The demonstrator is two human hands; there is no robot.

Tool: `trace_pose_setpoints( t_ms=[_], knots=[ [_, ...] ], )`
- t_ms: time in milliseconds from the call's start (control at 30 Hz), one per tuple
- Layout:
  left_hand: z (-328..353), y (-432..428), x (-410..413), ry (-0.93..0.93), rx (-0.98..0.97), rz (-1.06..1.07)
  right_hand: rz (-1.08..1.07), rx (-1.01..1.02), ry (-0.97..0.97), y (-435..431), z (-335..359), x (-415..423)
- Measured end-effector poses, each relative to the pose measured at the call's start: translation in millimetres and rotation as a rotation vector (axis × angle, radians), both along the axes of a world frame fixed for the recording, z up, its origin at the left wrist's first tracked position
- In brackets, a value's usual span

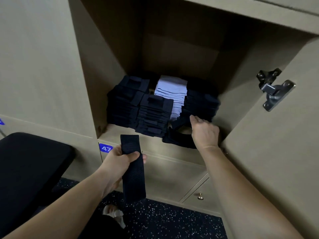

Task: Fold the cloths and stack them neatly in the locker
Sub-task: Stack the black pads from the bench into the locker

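Observation:
Inside the open beige locker [89, 69] stand stacks of folded navy cloths [151, 116] and one stack of folded light blue cloths [172, 88]. My left hand [120, 163] grips a long navy cloth strip [133, 169] that hangs down in front of the locker's lower edge. My right hand [204, 133] reaches into the locker's right front corner and rests on a loose, unfolded navy cloth [177, 138] lying there. Its fingers are hidden behind the hand and the dark cloth.
The locker door [269, 152] stands open at the right with a metal hinge [274, 90]. A black padded seat [29, 166] is at the lower left. Below are lower lockers with a brass knob [200, 196], a "47" label [105, 148] and speckled dark floor.

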State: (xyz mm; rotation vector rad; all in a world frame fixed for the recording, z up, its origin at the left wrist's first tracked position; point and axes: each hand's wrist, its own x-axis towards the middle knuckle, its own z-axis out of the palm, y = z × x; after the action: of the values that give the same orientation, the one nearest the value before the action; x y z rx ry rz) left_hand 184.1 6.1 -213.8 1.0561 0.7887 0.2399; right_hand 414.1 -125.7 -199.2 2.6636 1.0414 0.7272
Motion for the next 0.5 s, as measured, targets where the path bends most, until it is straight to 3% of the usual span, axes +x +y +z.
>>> trace_pose_setpoints(
  t_ms=[500],
  knots=[
    [-18, -1, 7, 0.047, -0.021, -0.032, 0.086, -0.087, 0.215, -12, -74, 7]
  ],
)
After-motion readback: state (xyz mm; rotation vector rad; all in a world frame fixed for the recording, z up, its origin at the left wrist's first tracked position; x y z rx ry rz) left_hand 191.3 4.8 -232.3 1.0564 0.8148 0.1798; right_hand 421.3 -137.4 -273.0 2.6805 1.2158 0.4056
